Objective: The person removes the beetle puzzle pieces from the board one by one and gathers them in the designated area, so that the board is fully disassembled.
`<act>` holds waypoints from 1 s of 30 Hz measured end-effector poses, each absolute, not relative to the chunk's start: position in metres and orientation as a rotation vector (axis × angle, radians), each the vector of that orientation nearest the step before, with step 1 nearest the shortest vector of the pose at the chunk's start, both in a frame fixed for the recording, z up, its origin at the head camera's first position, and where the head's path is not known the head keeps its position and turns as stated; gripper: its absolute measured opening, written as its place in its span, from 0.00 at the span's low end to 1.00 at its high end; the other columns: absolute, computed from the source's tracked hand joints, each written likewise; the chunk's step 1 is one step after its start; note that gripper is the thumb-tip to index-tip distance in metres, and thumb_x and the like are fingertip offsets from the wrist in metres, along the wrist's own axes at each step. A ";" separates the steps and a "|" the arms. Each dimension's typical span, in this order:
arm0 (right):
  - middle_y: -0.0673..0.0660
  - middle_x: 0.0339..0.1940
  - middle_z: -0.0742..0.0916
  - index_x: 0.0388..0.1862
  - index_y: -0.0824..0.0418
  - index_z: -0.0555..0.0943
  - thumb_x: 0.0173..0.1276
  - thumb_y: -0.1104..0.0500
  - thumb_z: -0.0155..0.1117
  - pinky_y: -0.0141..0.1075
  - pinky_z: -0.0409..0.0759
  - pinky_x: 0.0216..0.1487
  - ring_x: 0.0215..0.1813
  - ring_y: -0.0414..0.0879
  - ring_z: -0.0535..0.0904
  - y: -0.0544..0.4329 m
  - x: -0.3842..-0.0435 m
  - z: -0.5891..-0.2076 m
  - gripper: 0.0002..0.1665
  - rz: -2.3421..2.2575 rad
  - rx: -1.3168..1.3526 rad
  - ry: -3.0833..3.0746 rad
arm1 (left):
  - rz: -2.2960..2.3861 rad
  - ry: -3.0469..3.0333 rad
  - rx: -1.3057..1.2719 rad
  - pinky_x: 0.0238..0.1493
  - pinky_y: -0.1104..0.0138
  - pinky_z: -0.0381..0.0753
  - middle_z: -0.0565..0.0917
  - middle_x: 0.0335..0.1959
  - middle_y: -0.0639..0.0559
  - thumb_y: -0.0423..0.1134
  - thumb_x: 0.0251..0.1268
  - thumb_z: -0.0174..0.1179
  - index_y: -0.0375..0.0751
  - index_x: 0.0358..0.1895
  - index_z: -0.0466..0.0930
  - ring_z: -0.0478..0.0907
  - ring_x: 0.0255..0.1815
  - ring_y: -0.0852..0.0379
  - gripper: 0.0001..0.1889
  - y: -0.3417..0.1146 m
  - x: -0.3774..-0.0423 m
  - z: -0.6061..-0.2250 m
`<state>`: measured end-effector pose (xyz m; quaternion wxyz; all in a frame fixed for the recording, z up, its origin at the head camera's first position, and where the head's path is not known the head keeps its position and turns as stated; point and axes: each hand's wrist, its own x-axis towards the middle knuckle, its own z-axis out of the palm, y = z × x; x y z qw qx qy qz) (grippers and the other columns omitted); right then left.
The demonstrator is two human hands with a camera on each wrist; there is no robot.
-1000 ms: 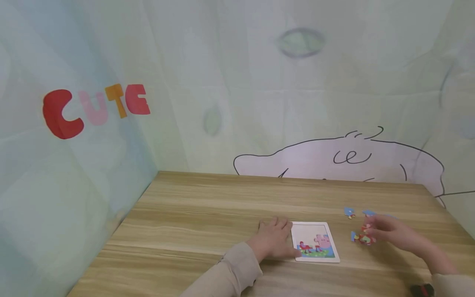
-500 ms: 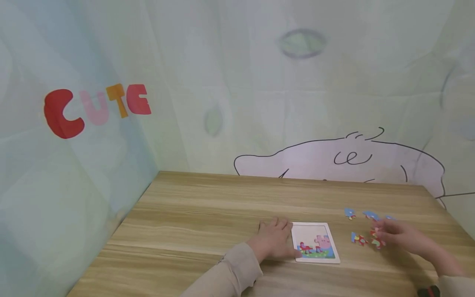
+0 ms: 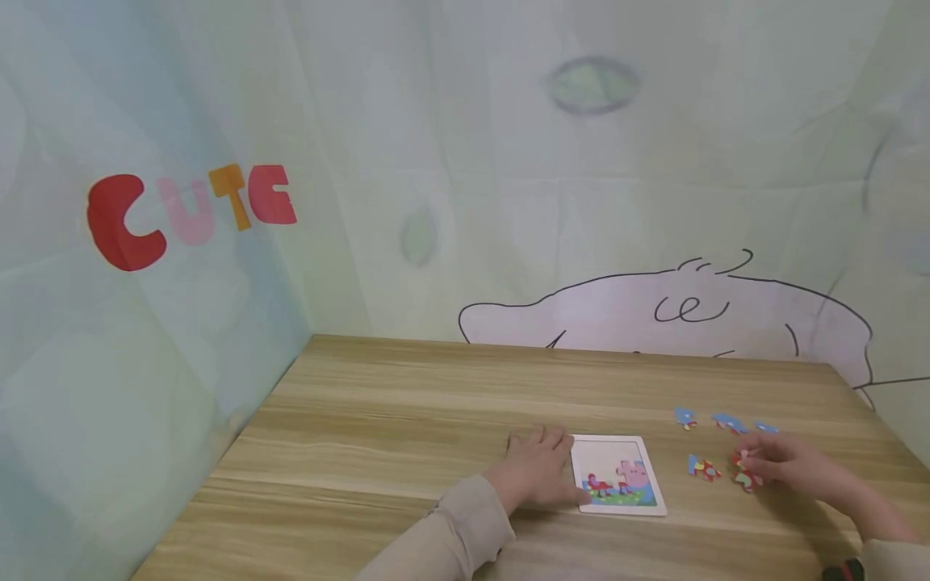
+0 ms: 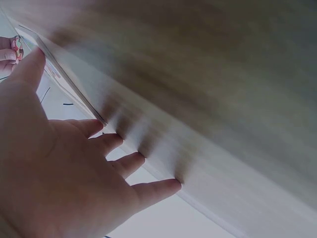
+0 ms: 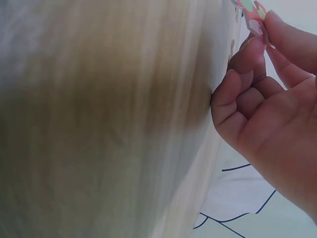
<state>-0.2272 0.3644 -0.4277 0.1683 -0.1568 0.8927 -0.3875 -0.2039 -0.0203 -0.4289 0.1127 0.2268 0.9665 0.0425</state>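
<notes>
A white-rimmed jigsaw board [image 3: 617, 448] lies on the table, with pig-picture pieces fitted along its bottom and right side. My left hand [image 3: 534, 470] rests at the board's left edge, thumb on the lower-left corner. In the left wrist view its fingers [image 4: 126, 166] are spread, with tips touching the table and board edge. To the right of the board, my right hand [image 3: 795, 466] pinches a red and green jigsaw piece [image 3: 747, 478] between thumb and fingers. The right wrist view shows that piece tilted up at the fingertips, partly cut off by the frame.
Near the right hand lie loose jigsaw pieces: a blue and red one [image 3: 703, 468], a blue one [image 3: 684, 417], another blue one [image 3: 729, 422] and a partly hidden one [image 3: 766, 427]. The wooden table [image 3: 407, 403] meets a printed cloth wall [image 3: 378, 266] behind and left.
My right hand has moved right with the red and green piece, away from the blue and red piece, which now lies uncovered. My left hand and the board have stayed put.
</notes>
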 end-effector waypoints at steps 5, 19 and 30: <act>0.52 0.35 0.83 0.51 0.78 0.73 0.73 0.61 0.55 0.30 0.75 0.33 0.34 0.31 0.75 0.365 -0.226 -0.430 0.18 -1.094 -0.535 2.547 | 0.125 2.836 0.663 0.69 0.39 0.55 0.56 0.76 0.56 0.74 0.57 0.50 0.51 0.75 0.57 0.52 0.77 0.47 0.47 -0.020 -0.203 -0.429; 0.57 0.38 0.83 0.48 0.73 0.77 0.72 0.60 0.57 0.30 0.73 0.33 0.33 0.31 0.73 0.361 -0.229 -0.431 0.16 -0.998 -0.490 2.623 | 0.123 2.827 0.662 0.68 0.38 0.54 0.57 0.76 0.55 0.73 0.58 0.50 0.51 0.75 0.57 0.52 0.77 0.46 0.46 -0.020 -0.201 -0.426; 0.62 0.40 0.85 0.47 0.73 0.76 0.71 0.61 0.57 0.29 0.74 0.33 0.35 0.33 0.74 0.362 -0.231 -0.431 0.14 -1.002 -0.455 2.605 | 0.126 2.828 0.663 0.68 0.39 0.54 0.57 0.77 0.55 0.74 0.58 0.49 0.51 0.75 0.56 0.51 0.77 0.46 0.46 -0.019 -0.203 -0.429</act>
